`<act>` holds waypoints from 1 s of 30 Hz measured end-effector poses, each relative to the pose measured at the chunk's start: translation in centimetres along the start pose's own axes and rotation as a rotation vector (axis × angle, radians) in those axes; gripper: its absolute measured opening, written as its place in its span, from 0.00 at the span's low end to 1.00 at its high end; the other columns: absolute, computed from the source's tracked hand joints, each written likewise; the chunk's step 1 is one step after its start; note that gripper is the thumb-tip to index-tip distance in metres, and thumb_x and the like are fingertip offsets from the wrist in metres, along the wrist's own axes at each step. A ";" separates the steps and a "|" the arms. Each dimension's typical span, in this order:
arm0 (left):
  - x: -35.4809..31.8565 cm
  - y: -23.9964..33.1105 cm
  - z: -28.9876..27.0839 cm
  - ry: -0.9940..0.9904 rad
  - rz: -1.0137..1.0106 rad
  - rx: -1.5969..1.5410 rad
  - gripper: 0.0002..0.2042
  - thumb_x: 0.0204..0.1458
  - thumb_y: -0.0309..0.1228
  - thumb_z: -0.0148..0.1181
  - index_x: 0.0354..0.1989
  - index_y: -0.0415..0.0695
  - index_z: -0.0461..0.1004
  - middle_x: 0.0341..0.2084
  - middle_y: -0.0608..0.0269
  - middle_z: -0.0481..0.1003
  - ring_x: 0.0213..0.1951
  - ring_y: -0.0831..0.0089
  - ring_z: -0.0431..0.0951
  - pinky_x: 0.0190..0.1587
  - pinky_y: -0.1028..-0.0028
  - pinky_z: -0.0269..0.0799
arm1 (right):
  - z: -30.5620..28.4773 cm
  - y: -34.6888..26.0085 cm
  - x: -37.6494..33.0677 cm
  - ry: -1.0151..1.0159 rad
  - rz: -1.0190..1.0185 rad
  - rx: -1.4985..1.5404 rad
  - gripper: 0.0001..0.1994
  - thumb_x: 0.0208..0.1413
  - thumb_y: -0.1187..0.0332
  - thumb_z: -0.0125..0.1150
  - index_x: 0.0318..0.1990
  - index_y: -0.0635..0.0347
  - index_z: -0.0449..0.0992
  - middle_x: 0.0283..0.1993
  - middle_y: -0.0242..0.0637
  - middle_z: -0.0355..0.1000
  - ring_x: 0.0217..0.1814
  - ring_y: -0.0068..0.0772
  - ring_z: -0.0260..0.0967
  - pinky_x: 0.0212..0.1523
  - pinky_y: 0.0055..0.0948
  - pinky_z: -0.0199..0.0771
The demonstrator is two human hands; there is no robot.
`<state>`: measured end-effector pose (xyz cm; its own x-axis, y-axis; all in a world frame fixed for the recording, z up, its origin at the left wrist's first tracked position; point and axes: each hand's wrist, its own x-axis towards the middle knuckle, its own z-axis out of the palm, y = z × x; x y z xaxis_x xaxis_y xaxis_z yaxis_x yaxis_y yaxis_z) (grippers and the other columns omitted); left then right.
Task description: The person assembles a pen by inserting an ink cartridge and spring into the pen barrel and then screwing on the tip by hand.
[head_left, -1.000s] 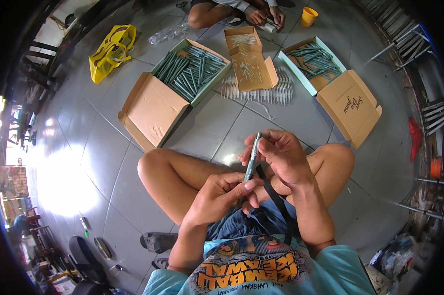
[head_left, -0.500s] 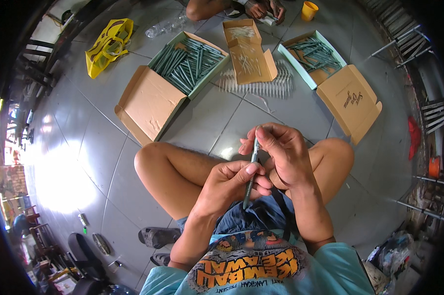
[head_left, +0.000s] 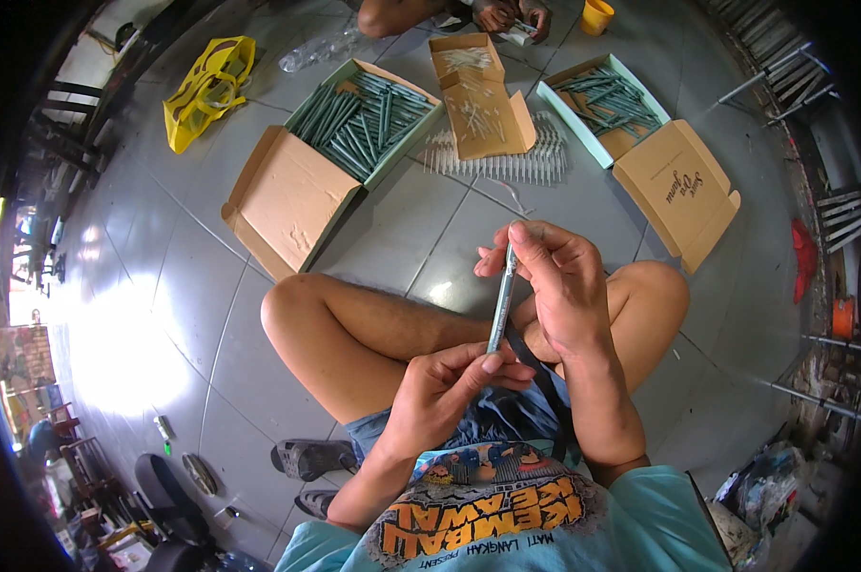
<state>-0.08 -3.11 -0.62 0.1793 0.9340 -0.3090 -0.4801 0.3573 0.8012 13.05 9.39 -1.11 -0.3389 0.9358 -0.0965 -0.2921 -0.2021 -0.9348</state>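
A slim grey-green pen (head_left: 502, 307) stands nearly upright above my lap, held between both hands. My left hand (head_left: 450, 386) pinches its lower end between thumb and fingers. At the upper end, my right hand (head_left: 566, 286) closes its thumb and fingertips on the tip; the fingers partly cover it. Beyond my knees, an open box (head_left: 404, 143) at the left is full of similar green pens (head_left: 359, 129). Another open box (head_left: 593, 143) at the right holds fewer green pens (head_left: 614, 100). Between them lies a small cardboard box (head_left: 492, 143) with thin whitish pieces.
Rows of clear slender pieces (head_left: 545, 157) lie under and beside the small box. Further back are a yellow bag (head_left: 202, 95), clear plastic (head_left: 321, 50), an orange cup (head_left: 596, 16) and another person's hands (head_left: 512, 17). Sandals (head_left: 311, 459) rest on the tiles left of me.
My left hand has slid down to the pen's lower end, exposing more of its barrel. My right hand has risen slightly and moved right with the upper end.
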 end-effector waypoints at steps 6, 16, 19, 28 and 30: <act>0.7 0.0 -1.3 0.000 -0.076 0.147 0.17 0.69 0.33 0.47 0.50 0.26 0.71 0.41 0.50 0.80 0.47 0.67 0.81 0.52 0.70 0.77 | -0.3 0.3 0.1 0.025 0.035 -0.055 0.14 0.66 0.62 0.58 0.40 0.67 0.79 0.32 0.38 0.78 0.37 0.26 0.77 0.44 0.28 0.75; 2.9 1.7 -1.3 0.121 -0.053 0.644 0.15 0.66 0.36 0.53 0.44 0.34 0.78 0.30 0.61 0.81 0.33 0.79 0.77 0.39 0.74 0.74 | -2.2 1.4 -1.5 -0.156 0.314 -0.058 0.16 0.65 0.65 0.59 0.53 0.70 0.74 0.43 0.42 0.81 0.47 0.24 0.78 0.52 0.20 0.73; 2.8 1.6 -0.7 0.184 -0.019 0.794 0.13 0.64 0.35 0.55 0.41 0.37 0.80 0.26 0.61 0.80 0.31 0.78 0.78 0.37 0.73 0.73 | -2.5 1.3 -1.3 -0.140 0.298 -0.057 0.15 0.68 0.62 0.55 0.45 0.69 0.77 0.40 0.42 0.81 0.47 0.25 0.78 0.51 0.23 0.74; 1.9 1.0 -1.2 0.209 0.001 0.969 0.12 0.60 0.33 0.58 0.44 0.39 0.81 0.29 0.48 0.79 0.34 0.54 0.79 0.41 0.63 0.73 | -1.9 2.1 -0.8 -0.124 0.218 -0.135 0.27 0.71 0.52 0.44 0.33 0.69 0.78 0.29 0.44 0.79 0.31 0.31 0.79 0.39 0.27 0.79; 1.3 0.3 -1.4 0.240 0.036 0.986 0.11 0.59 0.33 0.59 0.43 0.39 0.81 0.29 0.47 0.79 0.34 0.54 0.79 0.40 0.63 0.72 | -1.7 2.1 -1.1 -0.123 0.242 -0.147 0.32 0.72 0.50 0.39 0.30 0.70 0.78 0.27 0.45 0.79 0.30 0.35 0.80 0.40 0.27 0.79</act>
<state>-1.17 -1.82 -1.45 -0.0505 0.9574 -0.2842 0.4600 0.2749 0.8443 14.36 8.48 -3.55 -0.4916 0.8215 -0.2889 -0.0597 -0.3627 -0.9300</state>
